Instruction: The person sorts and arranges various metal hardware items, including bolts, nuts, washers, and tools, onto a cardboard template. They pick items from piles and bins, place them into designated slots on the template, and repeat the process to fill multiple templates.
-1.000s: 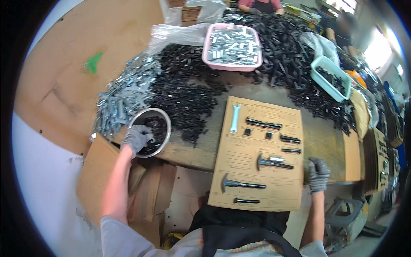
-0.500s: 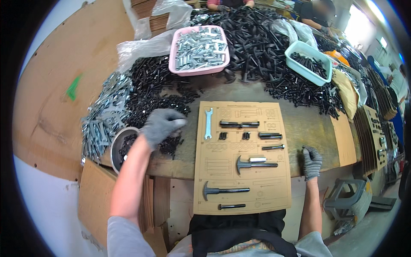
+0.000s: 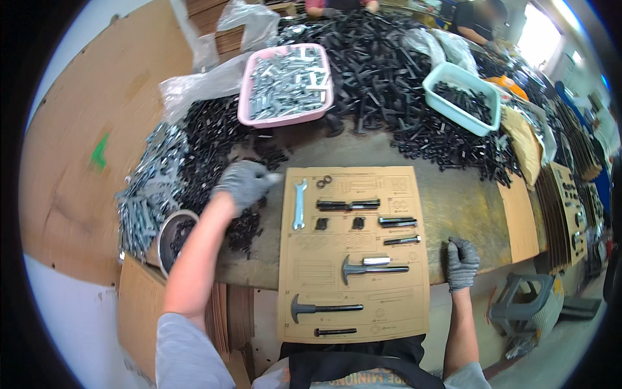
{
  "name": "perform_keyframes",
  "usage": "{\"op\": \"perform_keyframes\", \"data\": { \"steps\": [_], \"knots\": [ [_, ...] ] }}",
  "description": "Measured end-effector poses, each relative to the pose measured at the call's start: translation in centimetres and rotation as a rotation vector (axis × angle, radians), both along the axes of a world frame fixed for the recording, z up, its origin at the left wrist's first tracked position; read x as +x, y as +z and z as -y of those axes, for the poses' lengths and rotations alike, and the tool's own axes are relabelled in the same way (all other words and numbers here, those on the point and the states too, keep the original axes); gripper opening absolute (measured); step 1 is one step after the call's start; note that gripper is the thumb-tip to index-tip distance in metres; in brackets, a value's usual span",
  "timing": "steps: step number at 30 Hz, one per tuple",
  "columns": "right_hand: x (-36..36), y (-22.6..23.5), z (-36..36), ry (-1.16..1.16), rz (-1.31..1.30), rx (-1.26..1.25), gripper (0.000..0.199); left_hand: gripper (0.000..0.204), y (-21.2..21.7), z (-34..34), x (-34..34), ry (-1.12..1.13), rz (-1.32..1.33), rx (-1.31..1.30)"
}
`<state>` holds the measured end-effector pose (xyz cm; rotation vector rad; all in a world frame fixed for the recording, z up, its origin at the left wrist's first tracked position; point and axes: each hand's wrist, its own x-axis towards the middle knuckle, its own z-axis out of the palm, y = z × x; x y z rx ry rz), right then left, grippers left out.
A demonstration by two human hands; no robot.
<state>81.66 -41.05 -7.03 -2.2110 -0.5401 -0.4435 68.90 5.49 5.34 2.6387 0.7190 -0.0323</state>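
My left hand [image 3: 243, 185], in a grey glove, hovers beside the upper left corner of a printed cardboard sheet [image 3: 353, 285]. Its fingers are bunched, tips slightly blurred; anything between them is hidden. Two dark rings [image 3: 324, 182] lie by that corner, right of a silver open-end wrench [image 3: 299, 204]. Lower on the sheet are black rods [image 3: 348, 205], small black pieces [image 3: 358, 223], bolts [image 3: 398, 222], a silver cylinder [image 3: 376, 261], two T-shaped black pieces [image 3: 327, 308] and a single bolt [image 3: 335, 331]. My right hand [image 3: 462, 262], gloved and loosely curled, rests at the table edge, holding nothing visible.
A pink basin [image 3: 285, 121] of silver parts and a pale green basin [image 3: 461, 115] of black ones stand behind. Black parts [image 3: 369, 71] are heaped around them. Silver wrenches [image 3: 146, 201] and a metal bowl [image 3: 163, 243] lie left. Other people work at the far side.
Two dark rings now lie on the sheet's upper left part. My left hand stays near that corner, and my right hand stays curled. The whole view has shifted slightly.
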Motion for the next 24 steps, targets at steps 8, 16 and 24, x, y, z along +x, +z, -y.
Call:
{"op": "perform_keyframes", "data": {
  "steps": [8,16,24],
  "knots": [
    [2.6,-5.2,3.6,0.036,-0.142,0.073,0.018,0.037,0.0,-7.8,-22.5,0.172,-0.216,0.034],
    [3.5,-5.9,3.3,0.067,-0.255,0.187,0.018,0.03,-3.9,-5.8,-23.4,0.344,-0.092,0.053],
    [3.8,-3.7,3.6,0.045,-0.344,0.195,0.017,0.017,-4.0,-8.3,-23.1,0.404,0.149,-0.173]
  ]
}}
